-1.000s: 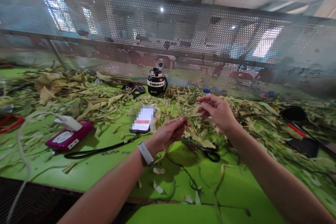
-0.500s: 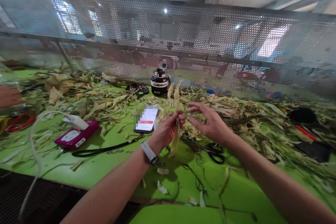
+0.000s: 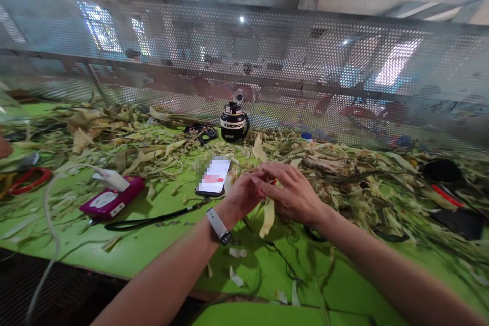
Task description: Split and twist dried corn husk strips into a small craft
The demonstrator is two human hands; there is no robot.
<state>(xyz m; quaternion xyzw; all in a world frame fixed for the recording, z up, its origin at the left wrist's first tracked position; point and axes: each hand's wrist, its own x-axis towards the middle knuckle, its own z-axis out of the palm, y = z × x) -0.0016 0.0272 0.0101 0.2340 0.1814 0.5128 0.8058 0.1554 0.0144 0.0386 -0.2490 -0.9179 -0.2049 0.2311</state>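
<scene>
In the head view my left hand (image 3: 244, 192), with a watch on its wrist, is closed on a pale dried leaf strip, like corn husk (image 3: 268, 218). The strip hangs below the fingers, and a pale piece (image 3: 260, 148) shows above them. My right hand (image 3: 292, 191) meets the left one, its fingers bent round the same strip; the fingertips are partly hidden. Beneath my right wrist, only a handle of the black scissors (image 3: 315, 234) shows. A phone (image 3: 212, 178) with a lit screen lies left of my hands.
Heaps of dried leaves (image 3: 355, 163) cover the back of the green table (image 3: 153, 244). A black bottle (image 3: 233, 123) stands behind my hands. At left are a purple power strip (image 3: 110, 201), a white cable (image 3: 48, 209) and red-handled scissors (image 3: 30, 181). Another person's hand (image 3: 4, 147) shows at the left edge.
My right hand has moved left and closed in on the strip at my left hand. It now covers most of the black scissors. The other person's hand has drawn back leftward.
</scene>
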